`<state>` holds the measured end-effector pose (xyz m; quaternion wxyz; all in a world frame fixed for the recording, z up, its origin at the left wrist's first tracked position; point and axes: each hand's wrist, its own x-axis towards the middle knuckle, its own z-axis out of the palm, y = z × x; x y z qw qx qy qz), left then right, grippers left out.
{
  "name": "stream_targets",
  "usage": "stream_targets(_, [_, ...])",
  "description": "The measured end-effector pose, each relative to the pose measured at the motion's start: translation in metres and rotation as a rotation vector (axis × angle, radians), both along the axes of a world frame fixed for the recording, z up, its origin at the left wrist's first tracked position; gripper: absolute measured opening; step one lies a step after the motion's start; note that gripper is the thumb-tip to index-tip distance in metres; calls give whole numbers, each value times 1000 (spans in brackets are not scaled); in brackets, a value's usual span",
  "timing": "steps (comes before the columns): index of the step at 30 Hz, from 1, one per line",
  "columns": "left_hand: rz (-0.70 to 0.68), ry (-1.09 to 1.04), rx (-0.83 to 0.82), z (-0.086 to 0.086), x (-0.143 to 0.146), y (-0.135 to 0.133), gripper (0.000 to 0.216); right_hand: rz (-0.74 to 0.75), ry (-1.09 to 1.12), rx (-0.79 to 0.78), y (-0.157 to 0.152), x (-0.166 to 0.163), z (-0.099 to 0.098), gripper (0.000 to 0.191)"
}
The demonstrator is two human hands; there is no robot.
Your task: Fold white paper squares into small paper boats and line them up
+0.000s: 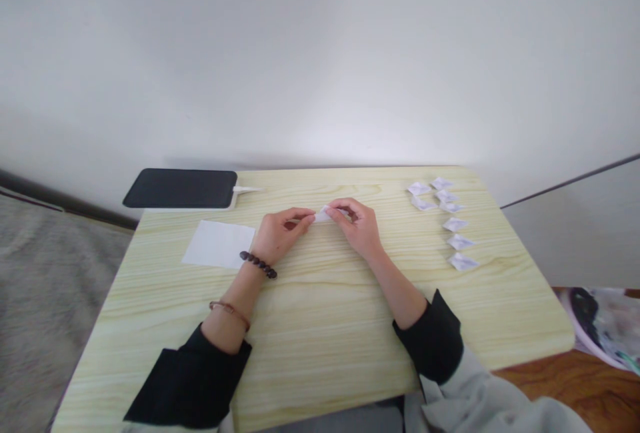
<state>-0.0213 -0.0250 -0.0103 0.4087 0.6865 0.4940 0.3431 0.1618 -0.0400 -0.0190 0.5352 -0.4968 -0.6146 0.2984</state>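
Observation:
A small piece of folded white paper is held between my two hands above the middle of the table. My left hand pinches its left end between thumb and fingertips. On the other end, my right hand grips with thumb and forefinger, hiding part of the paper. Left of my left hand lies a stack or sheet of white square paper, flat on the wood. Several folded white paper boats sit in a loose group to the right of my right hand.
A black phone rests on a white object at the back left, a white cable leading from it. The light wood table stands against a white wall. A pinkish bin is beside its right edge.

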Motion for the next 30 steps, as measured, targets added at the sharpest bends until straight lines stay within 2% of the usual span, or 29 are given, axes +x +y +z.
stream_targets(8, [-45,109,136,6,2,-4,30,-22,-60,44,-1,-1,2,12])
stream_targets(18, [-39,217,131,12,4,-5,28,18,-45,11,-1,-2,3,13])
stream_targets(24, [72,155,100,7,2,-3,27,61,54,-54,2,-2,-3,25])
stream_targets(27, [84,103,68,5,1,-2,26,47,118,-109,3,-1,-7,33])
stream_targets(30, [91,73,47,4,1,-2,25,17,160,-168,4,-2,-8,34])
